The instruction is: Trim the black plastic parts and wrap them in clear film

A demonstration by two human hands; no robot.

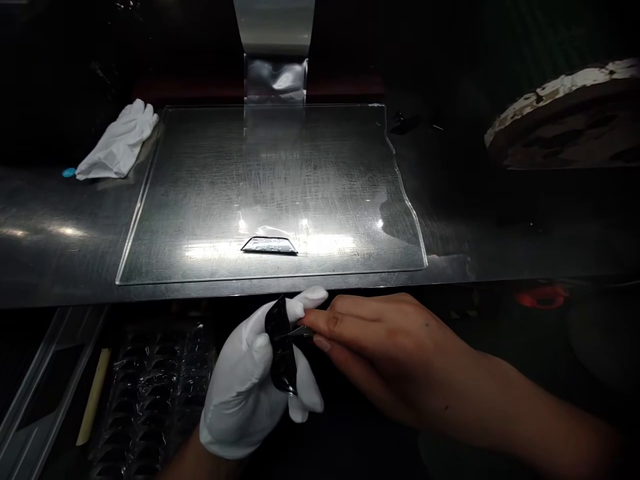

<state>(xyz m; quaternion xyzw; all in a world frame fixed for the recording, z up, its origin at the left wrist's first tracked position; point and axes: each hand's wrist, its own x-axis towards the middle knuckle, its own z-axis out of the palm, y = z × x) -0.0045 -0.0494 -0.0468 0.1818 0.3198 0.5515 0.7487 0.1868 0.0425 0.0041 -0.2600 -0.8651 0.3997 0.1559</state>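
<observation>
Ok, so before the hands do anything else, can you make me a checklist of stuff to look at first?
1. Black piece held in the left hand: ok, gripped by gloved fingers.
2. Thin tool held in the right hand: ok, in the fingertips.
3. Tool's tip touching the black piece: cannot tell, they overlap in this view.
4. Both hands gloved: not ok, the right is bare.
5. Dark-edged piece on the glass sheet: ok, near its front edge.

The gloved left hand (pixel 240 387) is plain white, the held piece (pixel 284 363) glossy black. The trapezoid piece (pixel 270 245) is silvery, bordered in black; the clear glass sheet (pixel 200 167) is scratch-streaked. The loose glove (pixel 117 143) is white, the small dot (pixel 69 173) blue.
</observation>
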